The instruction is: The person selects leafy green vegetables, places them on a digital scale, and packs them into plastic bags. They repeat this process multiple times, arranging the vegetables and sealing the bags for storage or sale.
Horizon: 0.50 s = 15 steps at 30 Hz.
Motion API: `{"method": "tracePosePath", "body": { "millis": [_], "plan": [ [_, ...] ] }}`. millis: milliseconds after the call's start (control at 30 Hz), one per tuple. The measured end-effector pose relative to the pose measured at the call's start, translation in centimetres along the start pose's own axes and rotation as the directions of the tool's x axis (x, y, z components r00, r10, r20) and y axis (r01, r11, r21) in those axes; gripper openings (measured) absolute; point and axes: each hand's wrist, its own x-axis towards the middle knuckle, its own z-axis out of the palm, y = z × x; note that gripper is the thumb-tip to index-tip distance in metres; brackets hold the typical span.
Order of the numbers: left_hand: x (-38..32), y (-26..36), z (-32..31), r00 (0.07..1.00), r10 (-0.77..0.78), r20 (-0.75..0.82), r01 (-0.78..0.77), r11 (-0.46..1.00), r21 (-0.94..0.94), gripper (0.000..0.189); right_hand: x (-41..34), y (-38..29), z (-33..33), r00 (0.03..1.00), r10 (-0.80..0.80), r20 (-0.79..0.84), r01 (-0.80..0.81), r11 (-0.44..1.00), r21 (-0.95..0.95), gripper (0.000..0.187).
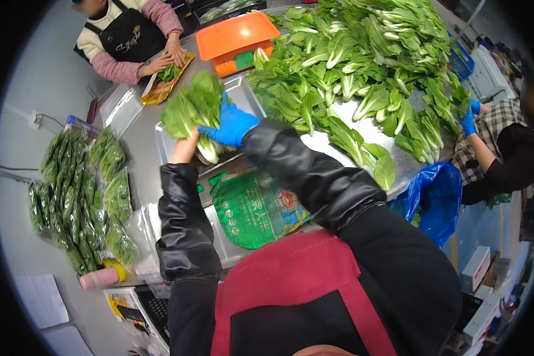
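My left hand (186, 147), bare, holds the white stem end of a bunch of leafy greens (191, 109) from below. My right hand (235, 124), in a blue glove, grips the same bunch from the right, one finger pointing up along the leaves. The bunch is over a shallow metal tray (248, 94), its leaves pointing away from me. Parts of my fingers are hidden behind the leaves. Just right of the tray, a large pile of loose leafy greens (338, 66) covers much of the metal table (140, 167).
An orange plastic container (238, 38) stands behind the tray. Bagged greens (71, 191) lie at left, near a pink bottle (99, 279). A green printed sack (249, 209) is before me; a blue plastic bag (440, 196) hangs at right. Co-workers handle a yellow bag (153, 94) and greens.
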Motion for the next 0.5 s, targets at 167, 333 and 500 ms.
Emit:
{"method": "tracePosePath", "body": {
  "millis": [167, 333, 500],
  "plan": [
    [1.4, -3.0, 1.6, 0.912, 0.201, -0.359, -0.032, 0.905, 0.424, 0.105, 1.0, 3.2, 3.0, 0.993, 0.116, -0.026, -0.118, 0.983, -0.141, 0.115],
    [-4.7, -4.1, -0.4, 0.761, 0.282, -0.585, -0.184, 0.957, 0.222, 0.084, -2.8, 11.1, 0.2, 0.854, -0.294, -0.429, 0.324, 0.946, -0.002, 0.069],
    [-17.3, -6.8, 4.7, 0.859, 0.442, -0.258, -0.389, 0.891, 0.233, 0.055, -9.8, 20.2, -3.7, 0.809, 0.163, -0.566, 0.091, 0.915, 0.393, 0.027]
  ]
}}
